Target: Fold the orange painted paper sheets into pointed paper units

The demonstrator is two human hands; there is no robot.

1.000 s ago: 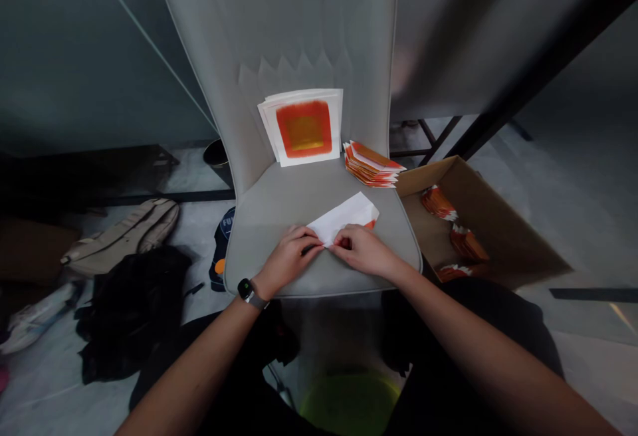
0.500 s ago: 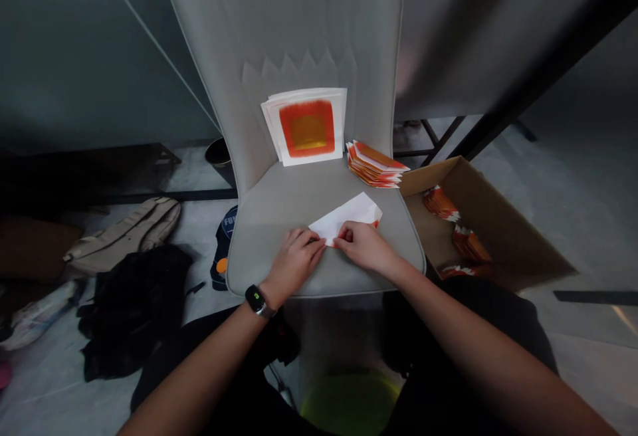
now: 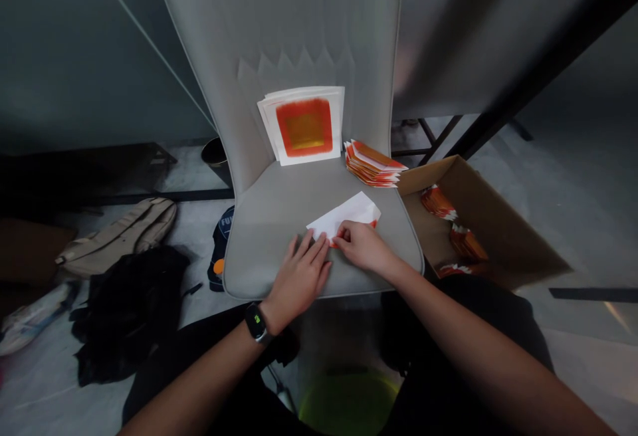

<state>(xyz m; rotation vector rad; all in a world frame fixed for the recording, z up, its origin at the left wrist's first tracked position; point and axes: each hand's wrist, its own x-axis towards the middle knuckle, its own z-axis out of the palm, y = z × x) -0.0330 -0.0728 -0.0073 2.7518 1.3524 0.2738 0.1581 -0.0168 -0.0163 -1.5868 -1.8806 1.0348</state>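
A folded white paper (image 3: pixel 346 215) with an orange edge lies on the grey chair seat (image 3: pixel 279 210). My right hand (image 3: pixel 363 247) pinches its near corner with curled fingers. My left hand (image 3: pixel 300 278), a watch on its wrist, lies flat on the seat with fingers stretched out, the fingertips touching the paper's near left edge.
A stack of white sheets with orange squares (image 3: pixel 304 125) leans on the chair back. A pile of folded orange pieces (image 3: pixel 373 163) sits at the seat's right. A cardboard box (image 3: pixel 498 223) holds more folded pieces. Bags (image 3: pixel 119 230) and dark clothes (image 3: pixel 124 310) lie on the floor left.
My left hand has let go of the paper's corner, drawn back toward me and flattened on the seat. My right hand keeps its pinch on the corner.
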